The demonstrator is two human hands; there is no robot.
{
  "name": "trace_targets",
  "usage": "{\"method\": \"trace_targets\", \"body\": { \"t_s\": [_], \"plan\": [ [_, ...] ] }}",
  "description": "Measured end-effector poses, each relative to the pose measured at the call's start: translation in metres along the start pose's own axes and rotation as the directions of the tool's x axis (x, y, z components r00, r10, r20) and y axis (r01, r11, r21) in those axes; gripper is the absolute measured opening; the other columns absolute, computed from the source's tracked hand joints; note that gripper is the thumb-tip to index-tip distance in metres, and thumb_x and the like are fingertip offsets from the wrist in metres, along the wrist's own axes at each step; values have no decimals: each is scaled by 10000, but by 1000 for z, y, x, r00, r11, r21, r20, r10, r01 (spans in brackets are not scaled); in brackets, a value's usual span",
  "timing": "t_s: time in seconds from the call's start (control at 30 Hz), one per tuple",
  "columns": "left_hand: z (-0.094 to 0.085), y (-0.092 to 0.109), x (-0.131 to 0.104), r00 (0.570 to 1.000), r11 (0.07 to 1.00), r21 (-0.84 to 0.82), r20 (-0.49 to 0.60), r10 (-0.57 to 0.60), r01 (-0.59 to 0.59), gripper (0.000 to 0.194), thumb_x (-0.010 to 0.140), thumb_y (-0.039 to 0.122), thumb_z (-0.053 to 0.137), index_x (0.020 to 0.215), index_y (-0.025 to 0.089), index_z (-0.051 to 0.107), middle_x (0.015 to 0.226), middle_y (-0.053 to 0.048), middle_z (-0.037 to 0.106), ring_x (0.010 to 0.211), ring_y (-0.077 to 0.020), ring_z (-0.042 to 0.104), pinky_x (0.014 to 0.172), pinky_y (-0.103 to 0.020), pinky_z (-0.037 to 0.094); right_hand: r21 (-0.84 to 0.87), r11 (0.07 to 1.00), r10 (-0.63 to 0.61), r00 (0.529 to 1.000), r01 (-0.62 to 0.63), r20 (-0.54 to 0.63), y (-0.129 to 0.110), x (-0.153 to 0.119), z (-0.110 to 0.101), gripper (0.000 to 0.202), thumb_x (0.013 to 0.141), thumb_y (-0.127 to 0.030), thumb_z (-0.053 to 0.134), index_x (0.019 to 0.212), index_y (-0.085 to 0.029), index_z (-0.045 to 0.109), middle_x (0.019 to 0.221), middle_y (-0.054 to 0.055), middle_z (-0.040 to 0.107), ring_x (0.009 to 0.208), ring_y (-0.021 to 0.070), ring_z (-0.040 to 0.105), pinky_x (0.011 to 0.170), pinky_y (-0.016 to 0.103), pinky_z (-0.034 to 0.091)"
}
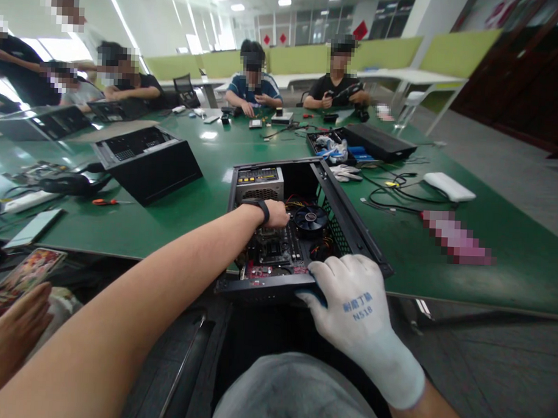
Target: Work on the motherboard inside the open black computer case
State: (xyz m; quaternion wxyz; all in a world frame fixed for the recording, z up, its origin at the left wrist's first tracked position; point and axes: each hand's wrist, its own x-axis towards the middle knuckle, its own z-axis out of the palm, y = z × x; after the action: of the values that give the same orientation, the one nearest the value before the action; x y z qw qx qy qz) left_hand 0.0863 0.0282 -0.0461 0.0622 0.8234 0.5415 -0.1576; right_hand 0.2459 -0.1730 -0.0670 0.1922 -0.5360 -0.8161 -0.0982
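Observation:
An open black computer case (253,286) lies on the green table's near edge, with a power supply (260,183), a round fan (310,217) and a circuit board inside. My left hand (276,214), bare with a black wristband, reaches over the case beside the fan. Its fingers are closed, and what they hold is too small to make out. My right hand (353,297), in a white glove, grips the case's near right edge, thumb outside and fingers over the rim.
On the green table (168,229) stand another black case (164,171) and a red screwdriver (106,202). A black tray (377,142), cables and a white box (449,186) lie right. Several people sit around; a person's hand (28,322) is at far left.

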Motion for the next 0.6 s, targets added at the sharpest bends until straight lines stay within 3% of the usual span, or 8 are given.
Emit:
{"method": "trace_targets", "body": {
  "t_s": [0.07, 0.17, 0.37, 0.5, 0.6],
  "plan": [
    [-10, -1, -6, 997, 1000, -31, -82, 2, -4, 497, 920, 388, 411, 1235, 66, 623, 1227, -203, 687, 1085, -270, 670, 868, -295, 500, 0, 1000, -3, 1000, 3, 3, 2, 3, 0, 296, 818, -466, 676, 993, -232, 626, 858, 40, 577, 843, 231, 452, 808, 388, 256],
    [-29, -4, -15, 965, 994, -113, -261, -22, -9, 435, 929, 373, 382, 1120, 97, 659, 1105, -163, 726, 995, -243, 683, 820, -284, 493, -1, 1000, -2, 1000, 2, 10, 9, 17, 3, 304, 829, -471, 670, 998, -222, 625, 884, 44, 586, 871, 226, 456, 818, 381, 254],
    [-63, -8, -40, 862, 972, -229, -501, -72, -52, 410, 972, 358, 337, 863, 151, 674, 914, -105, 726, 901, -207, 655, 818, -283, 457, -79, 997, 4, 1000, -2, 28, 33, 80, 25, 370, 850, -528, 632, 1015, -197, 613, 949, 71, 603, 932, 231, 469, 814, 367, 243],
    [-66, -12, -56, 798, 950, -299, -593, -110, -91, 386, 984, 362, 337, 837, 170, 638, 867, -88, 702, 841, -197, 632, 785, -290, 445, -102, 995, 19, 999, -14, 42, 50, 138, 49, 420, 859, -563, 597, 1037, -183, 597, 997, 99, 604, 956, 244, 482, 818, 366, 252],
    [-62, -17, -64, 776, 934, -344, -614, -148, -94, 344, 982, 348, 347, 824, 188, 607, 848, -67, 691, 810, -189, 622, 748, -281, 431, -121, 992, 32, 997, -23, 69, 62, 183, 68, 485, 883, -584, 546, 1113, -159, 581, 1094, 138, 589, 1012, 257, 481, 867, 370, 275]
  ]
}}
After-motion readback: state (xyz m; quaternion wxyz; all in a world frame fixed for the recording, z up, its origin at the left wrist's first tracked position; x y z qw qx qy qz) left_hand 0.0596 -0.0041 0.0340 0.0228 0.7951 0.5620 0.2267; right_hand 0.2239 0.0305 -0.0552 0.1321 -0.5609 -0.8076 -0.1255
